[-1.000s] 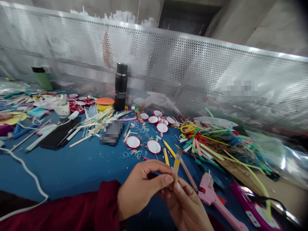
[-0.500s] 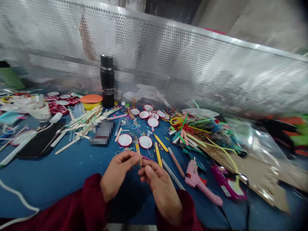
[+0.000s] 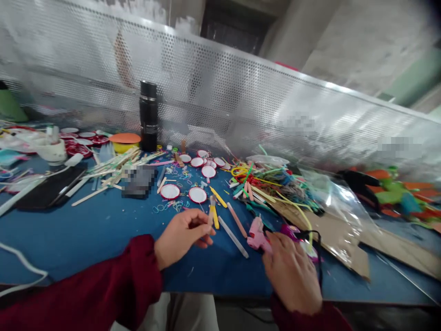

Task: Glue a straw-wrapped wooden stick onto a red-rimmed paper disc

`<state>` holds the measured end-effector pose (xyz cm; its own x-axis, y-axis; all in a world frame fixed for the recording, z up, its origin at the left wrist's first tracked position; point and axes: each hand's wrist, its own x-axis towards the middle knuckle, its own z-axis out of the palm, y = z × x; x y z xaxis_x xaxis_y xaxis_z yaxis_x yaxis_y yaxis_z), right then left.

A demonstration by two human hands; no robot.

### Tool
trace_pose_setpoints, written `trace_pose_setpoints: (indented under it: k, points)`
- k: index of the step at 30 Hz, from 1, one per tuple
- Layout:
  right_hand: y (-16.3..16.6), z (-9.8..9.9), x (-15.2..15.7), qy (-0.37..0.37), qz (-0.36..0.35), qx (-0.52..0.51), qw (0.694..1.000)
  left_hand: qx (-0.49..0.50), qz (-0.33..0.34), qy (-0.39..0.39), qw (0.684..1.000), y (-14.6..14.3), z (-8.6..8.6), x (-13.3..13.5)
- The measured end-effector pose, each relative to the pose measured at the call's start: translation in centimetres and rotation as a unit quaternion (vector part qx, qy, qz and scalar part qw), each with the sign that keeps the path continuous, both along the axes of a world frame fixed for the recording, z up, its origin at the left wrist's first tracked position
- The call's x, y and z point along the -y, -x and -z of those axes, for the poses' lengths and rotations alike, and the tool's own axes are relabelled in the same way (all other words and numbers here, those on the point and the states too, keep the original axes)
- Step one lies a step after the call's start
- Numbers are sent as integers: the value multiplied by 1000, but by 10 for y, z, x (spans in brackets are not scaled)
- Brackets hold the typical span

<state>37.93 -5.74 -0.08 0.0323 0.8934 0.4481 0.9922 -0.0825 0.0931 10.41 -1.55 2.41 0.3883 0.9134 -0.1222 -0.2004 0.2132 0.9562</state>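
Observation:
My left hand [image 3: 182, 232] pinches a small wooden craft stick [image 3: 211, 214] that stands up from its fingertips, above the blue table [image 3: 103, 230]. My right hand [image 3: 292, 271] has let go of that stick and lies over the handle of a pink glue gun [image 3: 257, 232] near the table's front edge. Its fingers curl round the handle, partly blurred. Yellow and pink sticks [image 3: 220, 216] lie just beyond both hands.
A black flask [image 3: 148, 116] stands at the perforated metal screen [image 3: 241, 101]. Red-rimmed white discs [image 3: 197, 194], wooden sticks [image 3: 117, 168], a black phone [image 3: 51, 186], a heap of coloured straws [image 3: 275, 181], cardboard [image 3: 330, 230] and a plastic bag [image 3: 344, 197] litter the table. A white cable [image 3: 20, 266] runs at the left.
My right hand left the stick and moved right and down onto the pink glue gun. My left hand keeps the stick. The view swung to the right.

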Motion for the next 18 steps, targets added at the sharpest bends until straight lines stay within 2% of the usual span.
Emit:
trace_pose_setpoints:
  k: [4,7,11,14,18]
  points:
    - [-14,14,-8,80,16,27,996,16,36,-36,999,-8,-1,-12]
    - [-24,18,-15,99,19,28,995,-8,49,-71,996,-7,3,-22]
    - [-46,25,-25,117,-41,8,992,-11,-8,-95,995,-3,15,-34]
    - [-56,23,-28,85,-57,-10,995,48,-42,-33,997,-5,23,-41]
    - [-44,3,-26,11,-41,-64,997,140,-62,58,987,-10,21,-43]
